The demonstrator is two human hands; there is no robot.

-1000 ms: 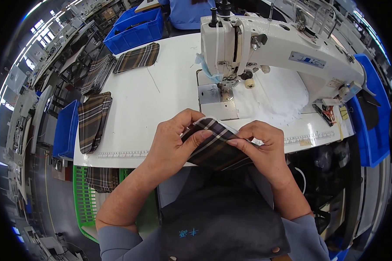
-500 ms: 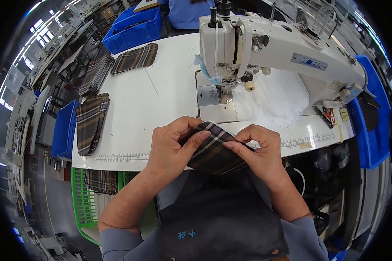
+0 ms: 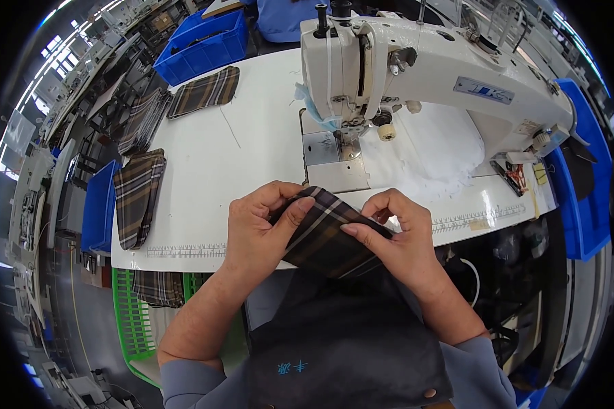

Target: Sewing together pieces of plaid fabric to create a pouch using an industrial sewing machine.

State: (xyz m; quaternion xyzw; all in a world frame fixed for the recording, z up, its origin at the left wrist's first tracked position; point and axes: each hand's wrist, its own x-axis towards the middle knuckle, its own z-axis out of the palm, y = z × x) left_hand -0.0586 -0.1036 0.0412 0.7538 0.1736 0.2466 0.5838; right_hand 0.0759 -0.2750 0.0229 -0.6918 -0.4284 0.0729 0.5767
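A dark brown plaid fabric piece (image 3: 327, 235) with white stripes is held up between both hands, over the front edge of the table. My left hand (image 3: 262, 221) pinches its upper left edge, thumb on the near face. My right hand (image 3: 399, 235) grips the right edge, thumb on top and fingers bent behind. The fingertips behind the cloth are partly hidden. Just beyond the hands stands a white sewing machine (image 3: 430, 68), its presser foot (image 3: 349, 146) over a metal plate. White cloth (image 3: 423, 150) lies under the machine's arm.
Stacked plaid pieces (image 3: 140, 198) lie at the table's left edge, with another plaid stack (image 3: 205, 92) farther back. Blue bins (image 3: 208, 51) stand behind and at both sides. A green basket (image 3: 133, 320) sits below the table. Small snips (image 3: 510, 177) lie at right.
The view has shifted slightly. Both hands still hold the plaid piece; its top corner shows more fully, and my right thumb lies a little farther in from its edge.
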